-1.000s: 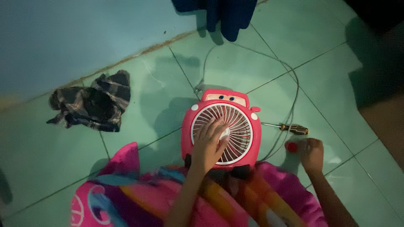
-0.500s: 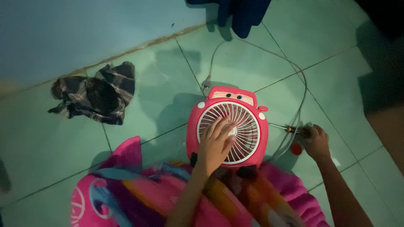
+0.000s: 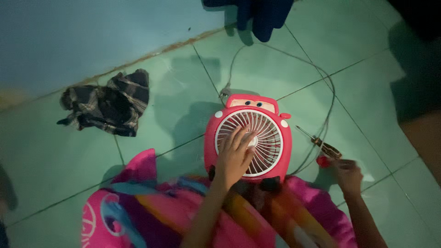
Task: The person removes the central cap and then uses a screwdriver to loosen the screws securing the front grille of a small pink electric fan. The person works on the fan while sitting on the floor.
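Pink fan (image 3: 248,138) at frame centre, flat on tiled floor (image 3: 174,92). Left hand (image 3: 235,154): grip spread, fingers on white grille. Right hand (image 3: 348,173), lower right: blurred, grip cannot tell, beside screwdriver (image 3: 321,144). Judged: fan light hollow plastic, grille thin, flexes; hold by outer rim.

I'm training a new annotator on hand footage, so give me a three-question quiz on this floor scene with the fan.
1. True or false: the left hand rests flat on the white grille of the pink fan.
2. What does the right hand grip? A) the screwdriver B) a checked cloth C) the grey cable
3. What lies crumpled on the tiles near the wall?

Key:
1. True.
2. A, by its handle end.
3. A dark checked cloth.
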